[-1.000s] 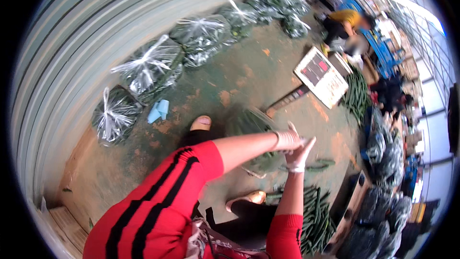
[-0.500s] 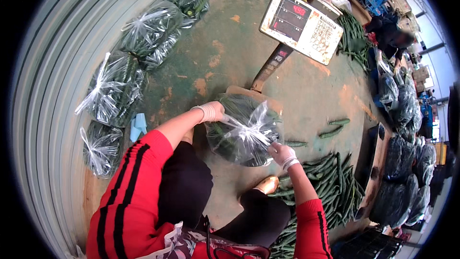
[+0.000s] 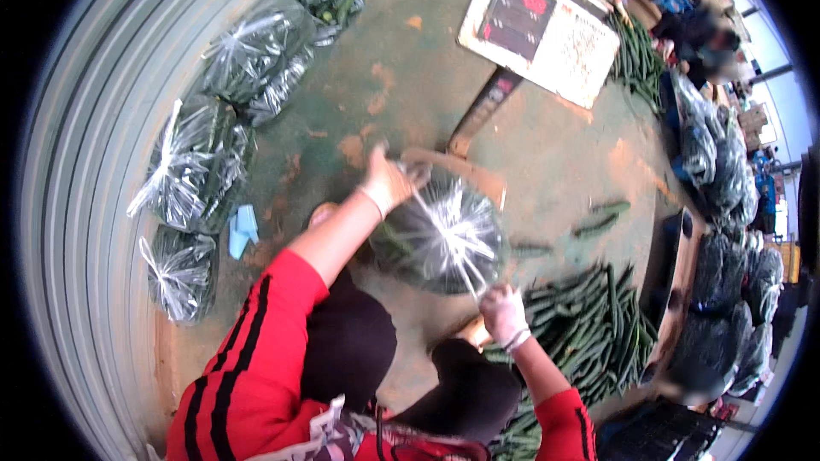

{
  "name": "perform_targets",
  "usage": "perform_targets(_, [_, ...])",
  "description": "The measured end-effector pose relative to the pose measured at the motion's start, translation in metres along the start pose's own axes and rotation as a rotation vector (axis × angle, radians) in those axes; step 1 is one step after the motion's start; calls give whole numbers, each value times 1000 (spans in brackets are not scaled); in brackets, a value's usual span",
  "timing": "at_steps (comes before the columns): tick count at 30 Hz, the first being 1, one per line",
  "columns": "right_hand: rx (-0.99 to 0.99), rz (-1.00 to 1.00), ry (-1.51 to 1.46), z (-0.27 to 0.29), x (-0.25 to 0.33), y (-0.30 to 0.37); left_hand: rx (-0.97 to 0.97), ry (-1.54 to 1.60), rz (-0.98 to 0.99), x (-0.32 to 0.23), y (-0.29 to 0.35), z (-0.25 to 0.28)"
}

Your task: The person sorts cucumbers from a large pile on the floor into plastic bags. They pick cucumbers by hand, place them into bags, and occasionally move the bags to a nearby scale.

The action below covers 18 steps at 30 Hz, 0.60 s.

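Note:
A clear plastic bag [image 3: 444,235] full of dark green cucumbers sits low in front of me, on the platform of a digital scale [image 3: 540,34]. Its top is gathered at the middle into white, stretched strands. My left hand [image 3: 389,185], gloved and somewhat blurred, is closed on one twisted end of the bag at its upper left. At the lower right, my gloved right hand [image 3: 504,312] pinches the opposite end. Both ends are pulled taut away from each other. Beside my right hand lies a heap of loose cucumbers [image 3: 589,324].
Tied bags of cucumbers [image 3: 192,166] line the corrugated metal wall [image 3: 111,119] on the left. A light blue cloth-like piece [image 3: 243,230] lies near them. Stray cucumbers [image 3: 598,220] rest right of the scale. Other people work at the far right, near stacked filled bags [image 3: 717,282].
My hands have moved apart, the left slightly up, the right down, drawing the bag's ends into thin taut strands. The loose, flared plastic at the top has tightened.

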State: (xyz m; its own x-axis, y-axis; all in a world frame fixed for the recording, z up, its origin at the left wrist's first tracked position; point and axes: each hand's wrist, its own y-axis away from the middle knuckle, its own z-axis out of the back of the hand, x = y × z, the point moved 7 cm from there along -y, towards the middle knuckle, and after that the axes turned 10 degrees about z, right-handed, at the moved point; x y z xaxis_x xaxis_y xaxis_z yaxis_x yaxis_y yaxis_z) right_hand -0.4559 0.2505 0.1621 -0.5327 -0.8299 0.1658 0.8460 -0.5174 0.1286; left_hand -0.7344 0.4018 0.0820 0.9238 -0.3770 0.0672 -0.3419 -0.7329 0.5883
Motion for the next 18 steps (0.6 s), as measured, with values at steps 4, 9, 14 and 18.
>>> perform_targets(4, [-344,-569,-1518,-4,-26,8,395,-276,264,10,44,-47])
perform_targets(9, [-445,-42,-2185,86,-11,-103,696,-1039,425,76,107,-101])
perform_targets(14, [-175,-244,-1545,67,-21,-130,426,-2021,52,59,82,-88])
perform_targets(18, [93,-325,-844,22,-41,-92,-566,-2721,-1132,-4,80,-89])
